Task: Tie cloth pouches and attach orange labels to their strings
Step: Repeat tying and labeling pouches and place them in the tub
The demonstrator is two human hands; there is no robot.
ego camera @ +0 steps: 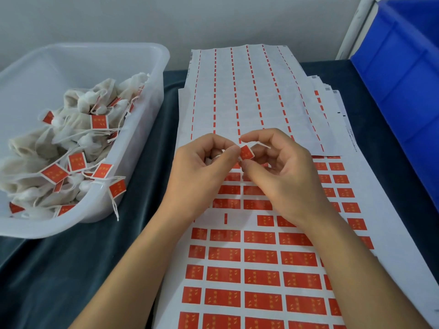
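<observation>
Above the sticker sheet (261, 257), the left hand (202, 167) and right hand (282, 176) both pinch a small orange label (246, 152) folded round a white string (262, 145), so pressing the halves squarely together, edges aligned, should fix it cleanly.

Single head-worn wide-angle cam, no second view to overlap. It looks forward and down over the worktop (123, 257) from its near edge, facing the back wall (166, 17). Close range: both forearms enter from the bottom edge. Clear tub (152, 74) sits left, blue crate (403, 74) clipped far right.
</observation>
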